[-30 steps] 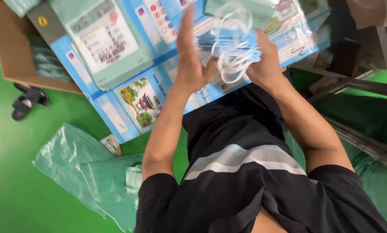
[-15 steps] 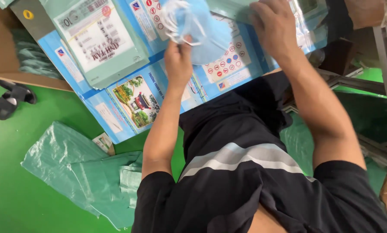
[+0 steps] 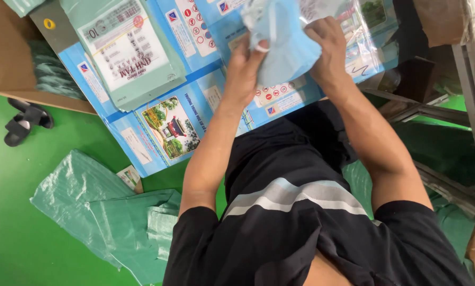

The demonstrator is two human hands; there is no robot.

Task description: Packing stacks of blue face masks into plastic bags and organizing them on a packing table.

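Both my hands hold one light blue bundle of face masks (image 3: 282, 45) with white ear loops, above the printed blue cartons. My left hand (image 3: 243, 69) grips its left side, a white loop over the thumb. My right hand (image 3: 330, 45) clasps its right edge, next to a clear plastic bag (image 3: 354, 16). A teal packet with a white printed label (image 3: 126, 53) lies on the cartons to the left.
Flat blue printed cartons (image 3: 168, 127) cover the surface ahead. An open brown cardboard box (image 3: 10, 63) is at the far left, black sandals (image 3: 25, 122) beside it on the green floor. Green woven sacks (image 3: 105, 212) lie at lower left. A metal frame (image 3: 460, 180) runs along the right.
The mask bundle has been gathered from a loose stack with dangling loops into a compact wad. Both hands have closed in on it, and the view has shifted slightly.
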